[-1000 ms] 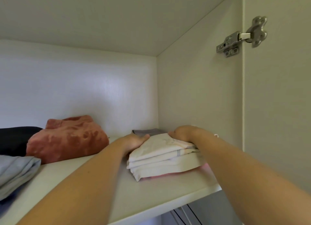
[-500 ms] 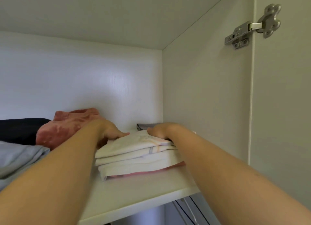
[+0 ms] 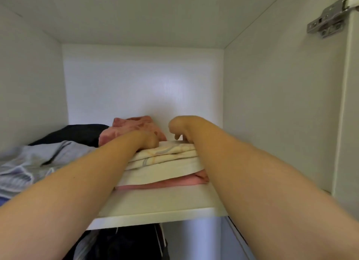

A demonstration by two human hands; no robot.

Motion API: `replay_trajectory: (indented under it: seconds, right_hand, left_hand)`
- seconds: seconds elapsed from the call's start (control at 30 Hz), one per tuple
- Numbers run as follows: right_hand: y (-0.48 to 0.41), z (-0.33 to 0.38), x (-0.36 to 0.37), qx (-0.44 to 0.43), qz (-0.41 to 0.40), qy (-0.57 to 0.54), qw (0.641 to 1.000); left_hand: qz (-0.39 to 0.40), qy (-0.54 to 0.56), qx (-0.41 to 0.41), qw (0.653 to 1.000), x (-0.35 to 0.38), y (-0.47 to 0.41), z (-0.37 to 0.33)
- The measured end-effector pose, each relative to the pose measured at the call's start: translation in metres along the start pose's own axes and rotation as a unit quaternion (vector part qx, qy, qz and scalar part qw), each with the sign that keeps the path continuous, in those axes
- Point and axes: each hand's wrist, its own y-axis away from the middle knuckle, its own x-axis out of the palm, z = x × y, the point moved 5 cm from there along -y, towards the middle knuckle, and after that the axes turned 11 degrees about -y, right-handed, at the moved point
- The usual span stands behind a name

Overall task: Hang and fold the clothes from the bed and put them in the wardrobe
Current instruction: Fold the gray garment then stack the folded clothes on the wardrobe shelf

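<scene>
Location: top shelf [image 3: 155,207] of the wardrobe [image 3: 272,104]; door [image 3: 352,123] stands open at the right.
Folded stack [image 3: 165,162]: one. It lies flat on the shelf, right of centre, near the right side wall and set back from the front edge.
Stack layers: cream pieces on top, the uppermost with faint yellow and grey stripes. One pink piece [image 3: 174,184] at the bottom touches the shelf. The number of cream pieces cannot be told.
Stack orientation: layered fold edges face the open front. Long axis cannot be told, as the forearms cover both ends.
Left hand [image 3: 149,141]: rests on the stack's top at its far left corner, just beside the rust-pink garment. Its own back hides the fingers, so whether they are spread or curled cannot be told.
Right hand [image 3: 182,126]: raised over the far right part of the stack, wrist bent. Fingers [image 3: 175,137] are loosely curled, hang downward and hold nothing. Contact with the cloth cannot be told.
Other garments on shelf: three, all left of the stack.
- rust-pink garment [image 3: 136,126]: plush, at the stack's far left.
- dark navy garment [image 3: 77,133]: further left, at the back.
- blue-grey garment [image 3: 29,162]: striped, at the left front.
Hinge [image 3: 326,20]: one, metal, top right, joining the door to the side wall.
Below shelf: dark clothes [image 3: 126,242].
</scene>
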Motion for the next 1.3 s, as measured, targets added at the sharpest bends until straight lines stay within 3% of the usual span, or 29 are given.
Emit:
replay_trajectory:
  seconds: [0.1,0.17,0.27,0.33,0.4,0.47,0.53,0.63,0.7,0.83,0.93,1.0,1.1,1.3]
  right_hand:
    - [-0.012,-0.023,-0.028,0.042,-0.057,0.036,0.997]
    - [-0.024,-0.047,-0.04,0.058,-0.09,0.161,0.981]
    - [-0.042,-0.084,-0.045,0.065,-0.144,0.182,0.971]
    - [-0.053,-0.103,-0.04,0.063,-0.138,0.167,0.974]
    - [-0.062,-0.112,-0.028,0.037,-0.101,0.162,0.981]
    - [-0.074,-0.125,-0.018,0.022,-0.067,0.081,0.994]
    - [-0.089,-0.142,-0.018,0.052,-0.083,0.011,0.995]
    - [-0.104,-0.154,-0.019,0.082,-0.108,0.035,0.99]
    - [-0.096,-0.149,-0.02,0.116,-0.131,0.138,0.975]
    - [-0.08,-0.13,-0.029,0.064,-0.185,0.275,0.941]
    - [-0.068,-0.131,-0.033,0.067,-0.162,0.298,0.938]
    - [-0.064,-0.136,-0.031,0.072,-0.109,0.267,0.955]
    - [-0.069,-0.139,-0.027,0.031,-0.071,0.278,0.957]
    - [-0.066,-0.136,-0.024,0.041,-0.121,0.32,0.939]
  left_hand:
    - [0.045,0.008,-0.017,0.999,0.018,0.008,-0.003]
    - [-0.001,0.029,-0.021,0.999,0.013,0.012,-0.007]
    - [-0.069,0.124,-0.012,0.99,-0.004,0.015,-0.011]
    - [-0.08,0.169,0.013,0.982,-0.013,0.018,-0.025]
    - [-0.075,0.191,0.089,0.975,-0.012,0.027,-0.051]
    - [-0.037,0.188,0.161,0.968,0.004,0.034,-0.078]
    - [-0.032,0.183,0.173,0.967,0.016,0.036,-0.087]
    - [-0.032,0.191,0.167,0.967,0.019,0.031,-0.086]
    - [-0.024,0.189,0.167,0.967,0.018,0.033,-0.086]
    - [-0.018,0.202,0.167,0.965,0.019,0.038,-0.084]
    - [-0.022,0.2,0.16,0.966,0.016,0.04,-0.084]
    - [-0.017,0.199,0.161,0.967,0.017,0.041,-0.086]
    - [-0.022,0.205,0.171,0.964,0.016,0.041,-0.086]
    - [-0.025,0.19,0.157,0.969,0.018,0.038,-0.082]
